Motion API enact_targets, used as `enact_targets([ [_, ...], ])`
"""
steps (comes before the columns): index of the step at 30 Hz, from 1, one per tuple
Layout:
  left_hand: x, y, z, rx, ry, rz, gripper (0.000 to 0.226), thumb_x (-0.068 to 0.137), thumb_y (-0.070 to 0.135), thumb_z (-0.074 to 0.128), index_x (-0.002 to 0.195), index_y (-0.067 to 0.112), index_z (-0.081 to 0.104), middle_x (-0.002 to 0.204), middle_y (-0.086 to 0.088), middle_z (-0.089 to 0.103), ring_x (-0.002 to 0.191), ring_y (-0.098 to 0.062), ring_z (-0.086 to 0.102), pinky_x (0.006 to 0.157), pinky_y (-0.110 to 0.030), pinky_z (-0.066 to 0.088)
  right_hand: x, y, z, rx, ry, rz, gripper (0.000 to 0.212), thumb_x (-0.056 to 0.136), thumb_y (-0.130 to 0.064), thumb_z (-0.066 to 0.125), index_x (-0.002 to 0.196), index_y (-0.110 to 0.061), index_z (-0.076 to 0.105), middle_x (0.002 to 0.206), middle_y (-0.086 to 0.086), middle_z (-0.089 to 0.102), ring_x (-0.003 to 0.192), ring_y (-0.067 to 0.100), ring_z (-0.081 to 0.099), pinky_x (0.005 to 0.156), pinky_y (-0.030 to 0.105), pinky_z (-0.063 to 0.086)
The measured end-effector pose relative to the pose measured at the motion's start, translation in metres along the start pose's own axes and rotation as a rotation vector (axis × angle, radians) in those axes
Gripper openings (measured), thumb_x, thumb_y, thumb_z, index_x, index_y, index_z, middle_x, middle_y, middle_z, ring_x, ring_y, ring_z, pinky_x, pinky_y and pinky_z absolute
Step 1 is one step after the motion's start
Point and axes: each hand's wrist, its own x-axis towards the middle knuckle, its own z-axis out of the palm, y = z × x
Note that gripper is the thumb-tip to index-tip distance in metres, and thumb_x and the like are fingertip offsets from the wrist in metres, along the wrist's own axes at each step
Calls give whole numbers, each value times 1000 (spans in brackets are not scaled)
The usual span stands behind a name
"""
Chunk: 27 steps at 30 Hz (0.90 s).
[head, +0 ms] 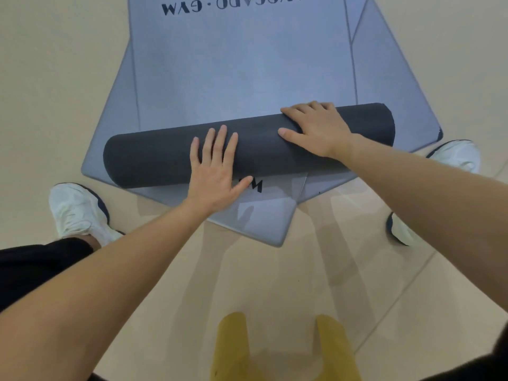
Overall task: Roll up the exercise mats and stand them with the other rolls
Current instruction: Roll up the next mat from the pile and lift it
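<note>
A grey-blue exercise mat printed with black "AVOCADO · GYM" lettering lies flat on the floor, running away from me. Its near end is wound into a dark grey roll lying crosswise. My left hand presses flat on the middle of the roll with straight, spread fingers. My right hand lies over the roll's top further right, fingers reaching over its far side. More grey-blue mats lie spread underneath at skewed angles, corners sticking out towards me and to both sides.
Beige tiled floor surrounds the mats. My white shoes stand at the left and right of the roll. A yellow garment hangs at the bottom middle. No standing rolls are in view.
</note>
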Motion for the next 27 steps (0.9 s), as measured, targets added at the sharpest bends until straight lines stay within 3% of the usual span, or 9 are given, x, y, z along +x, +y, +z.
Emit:
enact_targets([
  [5, 19, -10, -6, 32, -85, 4, 111, 85, 78, 48, 165, 13, 6, 173, -17, 8, 160, -38, 6, 128, -60, 4, -7, -13, -3, 26, 186, 21, 75, 98, -69, 34, 155, -21, 40, 151, 8, 51, 135, 34, 48, 116, 52, 29],
  [8, 42, -19, -16, -17, -100, 1, 114, 78, 81, 47, 165, 16, 10, 172, -14, 14, 159, -34, 11, 128, -57, 5, -16, -16, 3, -53, 317, -40, 77, 97, -72, 40, 146, -14, 51, 140, 10, 59, 125, 36, 54, 112, 53, 34],
  [10, 59, -26, -24, -67, -122, 2, 117, 73, 85, 47, 164, 18, 15, 170, -12, 20, 157, -33, 16, 128, -55, 8, -18, -14, 7, -110, 342, -45, 81, 95, -74, 43, 145, -11, 51, 143, 13, 58, 129, 38, 52, 114, 57, 34],
  [16, 90, -36, -38, -75, -161, 7, 134, 51, 95, 49, 160, 21, 25, 164, -7, 33, 148, -32, 33, 123, -52, 21, -11, -3, 3, -250, 188, -19, 122, 68, -91, 59, 157, -12, 29, 159, 20, 37, 146, 44, 34, 120, 65, 22],
  [19, 103, -40, -41, -50, -178, 30, 144, 43, 93, 67, 159, 20, 25, 162, -8, 36, 145, -32, 38, 120, -51, 26, 5, 1, -3, -307, 87, 9, 138, 58, -93, 66, 160, -15, 18, 163, 21, 28, 149, 46, 27, 121, 67, 18],
  [23, 125, -46, -48, -7, -239, 60, 147, 38, 92, 75, 156, 19, 27, 154, -11, 46, 137, -37, 48, 115, -53, 36, 23, 4, -11, -332, 53, 27, 142, 54, -93, 68, 161, -16, 14, 157, 23, 35, 144, 47, 34, 120, 69, 19],
  [27, 128, -48, -48, 2, -183, 80, 129, 39, 91, 72, 144, 20, 42, 129, -11, 62, 112, -36, 60, 97, -49, 46, 26, 4, -16, -320, 84, -14, 127, 61, -88, 70, 155, -15, 26, 142, 19, 51, 127, 41, 50, 113, 57, 34],
])
